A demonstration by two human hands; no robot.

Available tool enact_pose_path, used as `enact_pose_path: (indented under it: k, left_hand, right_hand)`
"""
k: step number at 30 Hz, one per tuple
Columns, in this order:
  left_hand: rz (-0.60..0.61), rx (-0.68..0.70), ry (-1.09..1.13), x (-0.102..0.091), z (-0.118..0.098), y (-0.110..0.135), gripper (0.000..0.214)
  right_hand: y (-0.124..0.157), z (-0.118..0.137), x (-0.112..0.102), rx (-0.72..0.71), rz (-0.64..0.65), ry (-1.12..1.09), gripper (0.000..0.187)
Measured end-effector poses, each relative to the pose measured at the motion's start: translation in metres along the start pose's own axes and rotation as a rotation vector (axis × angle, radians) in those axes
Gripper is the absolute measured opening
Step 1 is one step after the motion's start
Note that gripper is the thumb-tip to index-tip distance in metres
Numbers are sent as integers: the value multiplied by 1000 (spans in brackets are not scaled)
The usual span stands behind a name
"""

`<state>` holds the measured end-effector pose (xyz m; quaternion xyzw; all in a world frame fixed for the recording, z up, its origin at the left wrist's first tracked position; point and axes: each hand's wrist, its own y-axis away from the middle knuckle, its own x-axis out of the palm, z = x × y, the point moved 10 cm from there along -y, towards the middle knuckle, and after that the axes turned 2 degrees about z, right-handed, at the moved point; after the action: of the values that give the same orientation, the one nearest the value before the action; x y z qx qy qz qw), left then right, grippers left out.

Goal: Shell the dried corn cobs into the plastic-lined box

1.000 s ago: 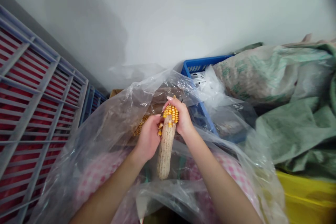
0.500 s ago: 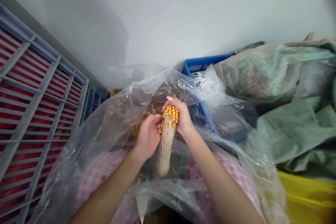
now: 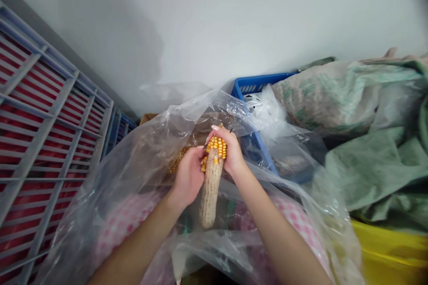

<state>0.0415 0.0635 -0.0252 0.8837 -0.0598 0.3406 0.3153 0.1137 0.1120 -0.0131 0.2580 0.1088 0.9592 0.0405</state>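
A corn cob stands almost upright between my hands, bare and pale along most of its length, with yellow kernels left only at the top end. My right hand wraps around that kernelled top. My left hand grips the cob just below, thumb against the kernels. Both hands sit over the mouth of a large clear plastic bag. Loose yellow kernels show inside the bag behind my left hand.
A grey and red slatted crate wall rises at the left. A blue plastic basket stands behind the bag. Green-printed woven sacks pile up at the right, over something yellow. A white wall is behind.
The hands and cob have stayed almost in place. The view has shifted slightly, and the band of kernels at the top looks a little smaller.
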Motion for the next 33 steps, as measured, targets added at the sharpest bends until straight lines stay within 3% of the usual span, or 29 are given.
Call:
enact_pose_path:
  k: [7, 16, 22, 33]
  left_hand:
    - [-83, 5, -56, -9, 3, -3, 7]
    - [21, -32, 17, 1, 1, 3, 12]
    - [-56, -26, -8, -5, 1, -2, 6]
    - [-141, -38, 42, -11, 3, 2, 16]
  right_hand:
    - [0, -3, 1, -1, 4, 22, 29]
    - [0, 1, 2, 8, 15, -14, 31]
    - [1, -5, 4, 13, 32, -4, 29]
    - [4, -15, 8, 44, 50, -4, 26]
